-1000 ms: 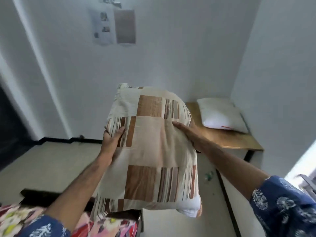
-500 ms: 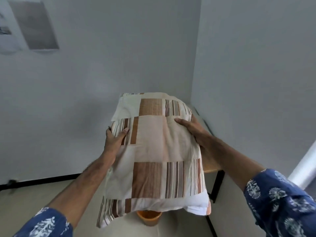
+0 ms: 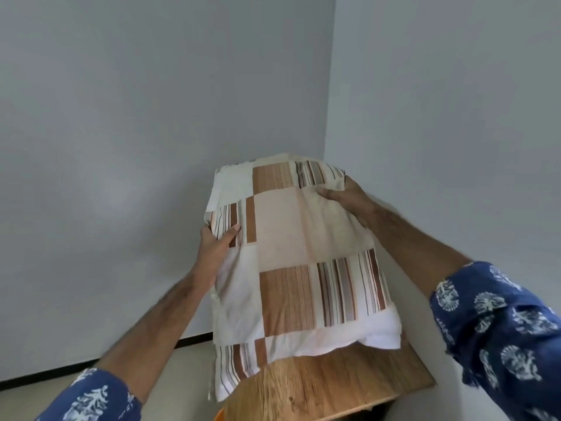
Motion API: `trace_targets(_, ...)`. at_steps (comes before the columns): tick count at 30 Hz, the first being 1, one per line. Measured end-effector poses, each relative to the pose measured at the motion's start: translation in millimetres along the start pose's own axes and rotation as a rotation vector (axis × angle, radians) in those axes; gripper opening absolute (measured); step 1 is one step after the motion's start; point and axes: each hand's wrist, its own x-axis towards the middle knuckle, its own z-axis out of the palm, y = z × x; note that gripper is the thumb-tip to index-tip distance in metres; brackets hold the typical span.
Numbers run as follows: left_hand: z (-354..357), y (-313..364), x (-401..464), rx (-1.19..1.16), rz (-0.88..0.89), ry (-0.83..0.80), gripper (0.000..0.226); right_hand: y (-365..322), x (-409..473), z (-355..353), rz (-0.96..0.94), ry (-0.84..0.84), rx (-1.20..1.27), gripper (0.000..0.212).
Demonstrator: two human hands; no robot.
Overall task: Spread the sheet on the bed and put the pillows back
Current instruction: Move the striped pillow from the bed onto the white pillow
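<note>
The pillow [image 3: 300,262] is held in the air above the wooden desk [image 3: 334,387], in the room corner. Left hand [image 3: 214,247] and right hand [image 3: 349,197] grip opposite side edges, fingers curled into the fabric. Judged light, soft and compressible; grip the side edges, not the loose cover.
</note>
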Motion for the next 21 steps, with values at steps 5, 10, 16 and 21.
trace_targets(5,42.1,-5.0,68.5,0.015,-0.051,-0.097,0.071,10.2,67.1,-24.3,-0.013,0.093,-0.161,0.043)
trace_targets(10,78.9,-26.5,104.8,0.114,-0.119,-0.22,0.07,34.0,117.3,-41.4,0.074,0.231,-0.43,0.046)
trace_targets(16,109.8,-77.2,117.5,0.736,0.029,-0.435,0.106,98.5,131.3,-28.8,0.21,0.114,-0.968,0.069)
trace_targets(21,129.1,-117.6,109.3,0.955,0.182,-0.596,0.103,184.6,85.4,2.3,0.195,-0.217,-1.094,0.083)
